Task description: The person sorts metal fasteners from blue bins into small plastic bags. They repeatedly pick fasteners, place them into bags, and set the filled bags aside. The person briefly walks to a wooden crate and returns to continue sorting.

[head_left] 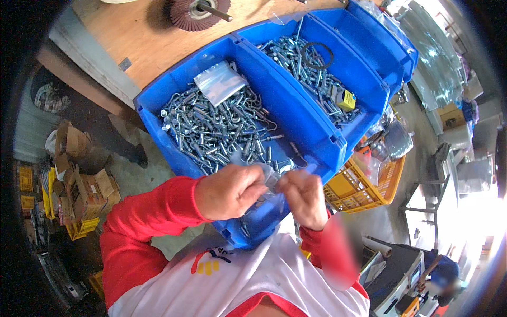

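Note:
My left hand (pixel 232 191) and my right hand (pixel 305 198) come together over the front of a blue bin (pixel 288 119). Between them is a small clear plastic bag (pixel 270 177), pinched by the fingers of both; motion smears it slightly. The bin holds a heap of metal hook bolts (pixel 216 129) with sleeves. A stack of flat clear bags (pixel 221 84) lies on top of the heap. In the neighbouring blue bin (pixel 364 79) are more metal bolts (pixel 303 66), a black ring (pixel 318 56) and a small yellow-and-black piece (pixel 346 100).
Behind the bins, a flap disc (pixel 196 11) on a shaft rests on a wooden board (pixel 124 34). A yellow crate (pixel 388 193) with bagged items stands below right. Cardboard boxes (pixel 87 190) sit on the floor at left. Another person (pixel 442 274) is at lower right.

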A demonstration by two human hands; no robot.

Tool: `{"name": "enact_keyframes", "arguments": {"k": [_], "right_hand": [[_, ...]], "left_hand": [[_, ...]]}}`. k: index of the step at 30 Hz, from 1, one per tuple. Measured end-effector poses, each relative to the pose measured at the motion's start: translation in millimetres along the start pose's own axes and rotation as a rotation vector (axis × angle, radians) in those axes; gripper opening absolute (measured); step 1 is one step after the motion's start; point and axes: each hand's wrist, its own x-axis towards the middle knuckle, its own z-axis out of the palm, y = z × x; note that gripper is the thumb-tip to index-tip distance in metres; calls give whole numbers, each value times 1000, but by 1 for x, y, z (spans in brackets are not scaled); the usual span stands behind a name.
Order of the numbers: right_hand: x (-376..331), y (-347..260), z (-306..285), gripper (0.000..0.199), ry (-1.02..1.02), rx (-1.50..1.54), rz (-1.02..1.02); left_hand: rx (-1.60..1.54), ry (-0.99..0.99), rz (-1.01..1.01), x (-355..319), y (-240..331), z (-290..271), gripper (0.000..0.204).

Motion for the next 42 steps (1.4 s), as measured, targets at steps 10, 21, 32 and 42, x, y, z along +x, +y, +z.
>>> {"name": "enact_keyframes", "arguments": {"k": [10,21,32,42], "right_hand": [[40,-17,-6,18,34,-686,-14],[95,-17,14,33,435,-771,-157],[131,56,8,25,-187,-668,-169],[136,49,22,21,-238,-772,-424]], "left_hand": [[730,176,-71,36,13,-13,12],[170,605,88,77,-32,-42,28],[713,465,-146,40,-38,-101,43],[719,597,-145,33,-49,-124,39]]}}
